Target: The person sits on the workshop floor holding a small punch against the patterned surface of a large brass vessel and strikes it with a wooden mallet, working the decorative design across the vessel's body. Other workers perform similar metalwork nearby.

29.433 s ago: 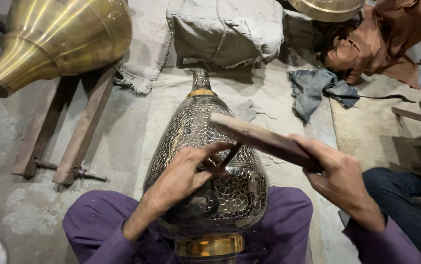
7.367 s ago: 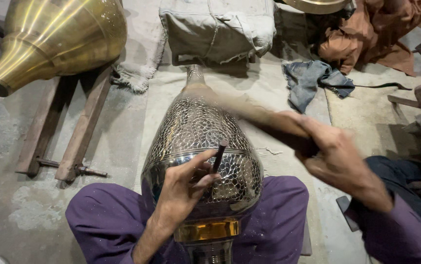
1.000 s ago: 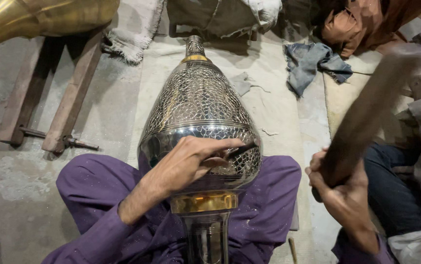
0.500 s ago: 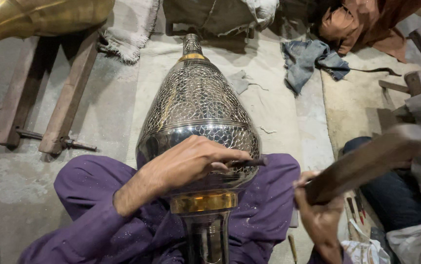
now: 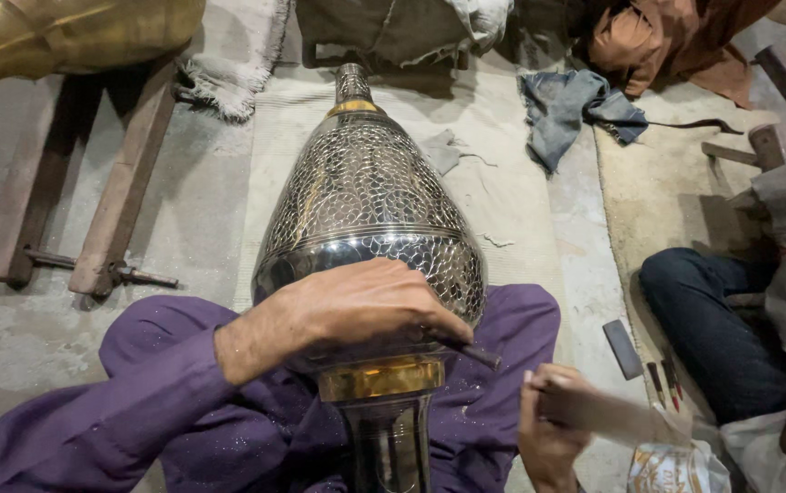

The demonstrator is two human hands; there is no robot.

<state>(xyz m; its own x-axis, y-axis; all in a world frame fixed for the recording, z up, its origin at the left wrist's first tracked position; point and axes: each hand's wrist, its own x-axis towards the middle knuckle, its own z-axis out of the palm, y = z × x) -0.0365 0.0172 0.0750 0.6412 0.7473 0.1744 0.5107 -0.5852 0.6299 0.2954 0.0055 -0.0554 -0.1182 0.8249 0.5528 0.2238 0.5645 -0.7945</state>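
A big silver metal vase with a tiny scale-like pattern cut all over it (image 5: 370,205) lies across the person's lap, on purple trousers (image 5: 502,365), with its thin neck pointing away along the pale mat (image 5: 511,196). It has a shiny gold band (image 5: 381,377) near its foot.

The left hand (image 5: 356,306) rests on the wide part of the vase. Its fingers are curled tight around a thin dark metal punch (image 5: 466,347), which pokes out to the right and touches the vase.

The right hand (image 5: 548,429) is low, just beside the right knee. Its fingers are wrapped around a flat wooden stick (image 5: 612,415) (it looks blurry).

Right by that hand, at the bottom edge, sits a small crinkly packet in white and orange (image 5: 662,467). A flat dark bar (image 5: 623,349) and a few small tools (image 5: 667,379) lie on the floor next to it.

Another person's leg in dark blue trousers (image 5: 712,329) is on the right. A blue-grey rag (image 5: 566,110) lies farther off. A large golden metal pot (image 5: 55,36) sits at the top left, above two wooden planks (image 5: 119,192).
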